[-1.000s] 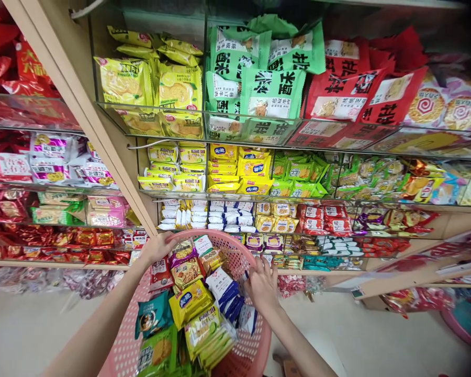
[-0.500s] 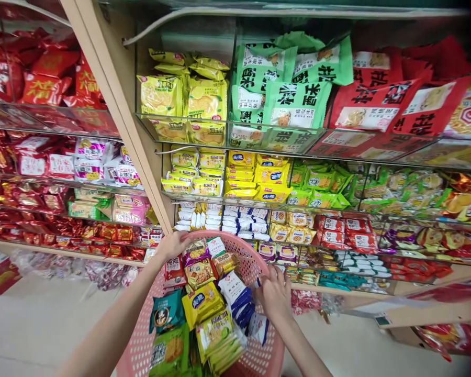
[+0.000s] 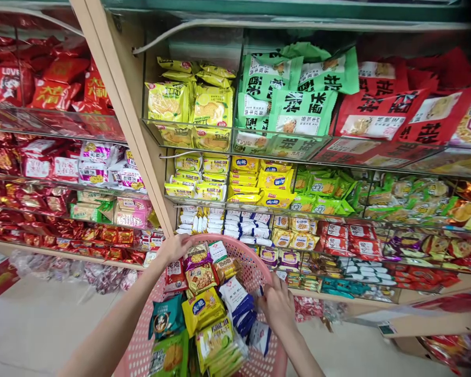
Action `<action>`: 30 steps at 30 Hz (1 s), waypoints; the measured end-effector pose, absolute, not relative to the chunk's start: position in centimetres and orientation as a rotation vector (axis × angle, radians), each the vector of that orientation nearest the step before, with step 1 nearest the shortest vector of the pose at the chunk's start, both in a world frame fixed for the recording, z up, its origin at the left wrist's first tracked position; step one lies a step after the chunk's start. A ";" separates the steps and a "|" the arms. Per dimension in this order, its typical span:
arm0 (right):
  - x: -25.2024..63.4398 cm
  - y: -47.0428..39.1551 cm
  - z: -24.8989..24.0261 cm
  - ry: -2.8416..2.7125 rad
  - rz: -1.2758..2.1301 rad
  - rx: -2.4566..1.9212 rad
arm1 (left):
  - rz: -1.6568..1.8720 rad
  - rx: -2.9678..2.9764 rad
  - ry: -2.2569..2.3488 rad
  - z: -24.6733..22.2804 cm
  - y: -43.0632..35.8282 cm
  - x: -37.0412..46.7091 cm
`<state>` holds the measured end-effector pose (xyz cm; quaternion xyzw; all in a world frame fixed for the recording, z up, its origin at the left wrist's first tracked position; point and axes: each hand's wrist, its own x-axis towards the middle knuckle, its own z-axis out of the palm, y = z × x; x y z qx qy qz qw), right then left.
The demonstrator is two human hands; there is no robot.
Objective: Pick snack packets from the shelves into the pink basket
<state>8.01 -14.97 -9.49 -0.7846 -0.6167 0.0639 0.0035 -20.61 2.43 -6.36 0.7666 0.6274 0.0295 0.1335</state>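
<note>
A pink perforated plastic basket (image 3: pixel 255 268) is tilted in front of me, with packaged snacks in it. My left hand (image 3: pixel 174 249) is closed on its far left rim. On the right side, my right hand (image 3: pixel 278 305) is curled over the rim, with its fingertips partly hidden; a small bluish bit shows beside them. Inside lie a yellow packet (image 3: pixel 204 310), lemon-yellow packets (image 3: pixel 215 340), white-and-blue packets (image 3: pixel 235 298), a teal packet (image 3: pixel 167 317), a green packet (image 3: pixel 169 356), a red packet (image 3: pixel 175 275) and a brown-and-gold packet (image 3: pixel 201 277).
Glass-fronted shelves hold yellow lemon packs (image 3: pixel 212 110), green bags (image 3: pixel 304 112) and red bags (image 3: pixel 380 112). A slanting wooden upright (image 3: pixel 129 120) divides them from red-wrapped sweets (image 3: pixel 58 89) on the left. Plastic-wrapped goods (image 3: pixel 102 275) lie by the bottom shelf on the tiled floor (image 3: pixel 63 319).
The upper shelves appear slightly lower and farther right in view. Both hands keep their hold on the basket, whose contents look the same.
</note>
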 end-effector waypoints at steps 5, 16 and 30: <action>8.1 -15.6 -9.2 -1.913 0.219 -2.451 | 0.087 2.216 1.795 -6.3 2.6 -20.6; 7.4 -15.7 -9.2 -1.844 0.233 -2.463 | 0.009 2.235 1.821 -5.6 2.3 -20.3; 7.9 -16.3 -10.8 -1.617 0.452 -2.160 | 0.086 2.235 1.775 -5.1 1.5 -21.0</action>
